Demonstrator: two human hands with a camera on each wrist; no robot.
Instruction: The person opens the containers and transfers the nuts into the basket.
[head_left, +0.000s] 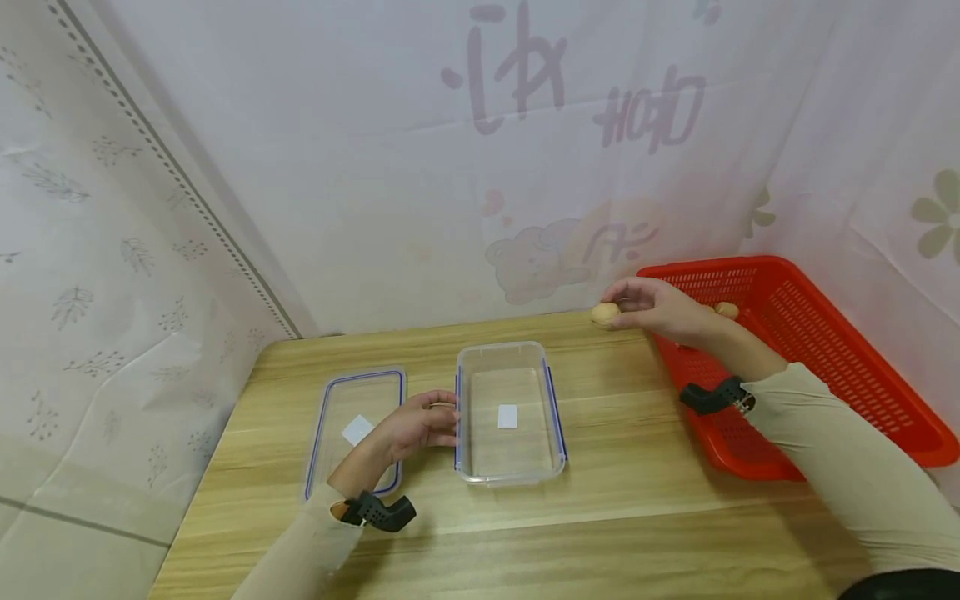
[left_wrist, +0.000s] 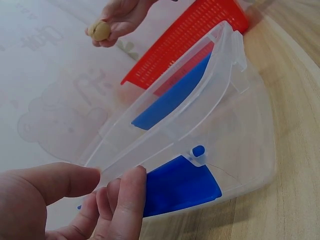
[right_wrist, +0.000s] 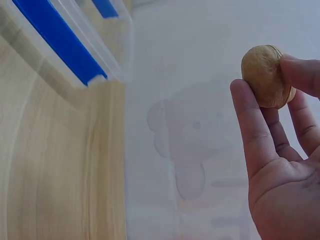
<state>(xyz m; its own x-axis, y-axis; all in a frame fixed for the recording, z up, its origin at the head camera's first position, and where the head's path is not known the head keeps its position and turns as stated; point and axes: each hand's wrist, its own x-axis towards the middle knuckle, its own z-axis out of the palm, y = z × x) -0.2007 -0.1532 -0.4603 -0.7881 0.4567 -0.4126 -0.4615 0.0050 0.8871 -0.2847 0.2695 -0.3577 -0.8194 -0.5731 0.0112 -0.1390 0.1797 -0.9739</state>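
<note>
Looking down from the head view, the right hand (head_left: 660, 310) pinches a walnut (head_left: 604, 314) at about 1 o'clock over the wooden surface (head_left: 600, 517), beside the red basket (head_left: 825, 367) at 3 o'clock, while the left hand (head_left: 420, 423) grips the left wall of the clear box (head_left: 510, 412), its lid (head_left: 352, 429) lying at 9 o'clock. From the left wrist, fingers (left_wrist: 127, 200) curl on the box rim by a blue clip (left_wrist: 180, 185). From the right wrist, thumb and fingers (right_wrist: 255, 125) hold the walnut at 1 o'clock.

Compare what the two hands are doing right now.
The right hand is raised beside the red basket, pinching a walnut; the left hand is low on the table, fingers at the clear container wall, holding nothing loose. Both wear wrist cameras.
</note>
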